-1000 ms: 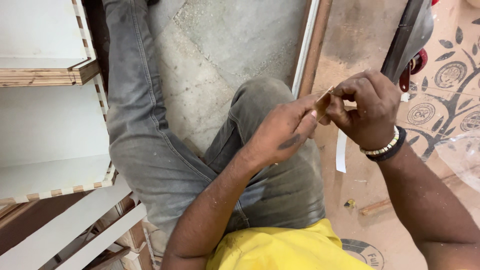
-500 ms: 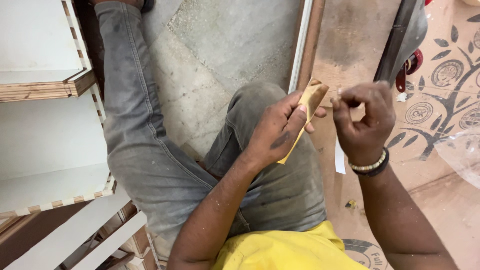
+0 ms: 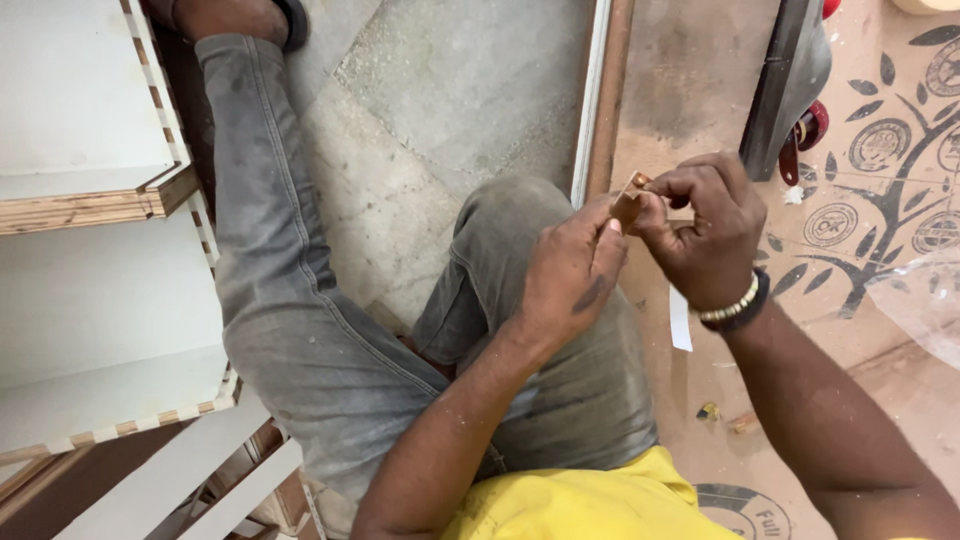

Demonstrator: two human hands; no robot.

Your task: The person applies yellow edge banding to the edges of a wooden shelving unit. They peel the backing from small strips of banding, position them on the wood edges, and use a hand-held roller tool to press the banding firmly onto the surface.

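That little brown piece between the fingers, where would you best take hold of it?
Probably by its flat faces, near the upper end. The brown piece is thin and small, pinched between the left hand and right hand, which cover most of it. Only its top edge shows free, so a pinch coming from above, thumb on one face and finger on the other, looks best.

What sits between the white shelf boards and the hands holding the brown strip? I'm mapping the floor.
In the head view: the person's grey-trousered leg and bare grey stone floor.

Trousers (image 3: 300,330): grey. Shirt (image 3: 580,505): yellow. Floor (image 3: 450,90): speckled grey. Board (image 3: 880,200), right of frame: tan, dark tree-and-circle pattern. Bracelet (image 3: 728,306): white beads.
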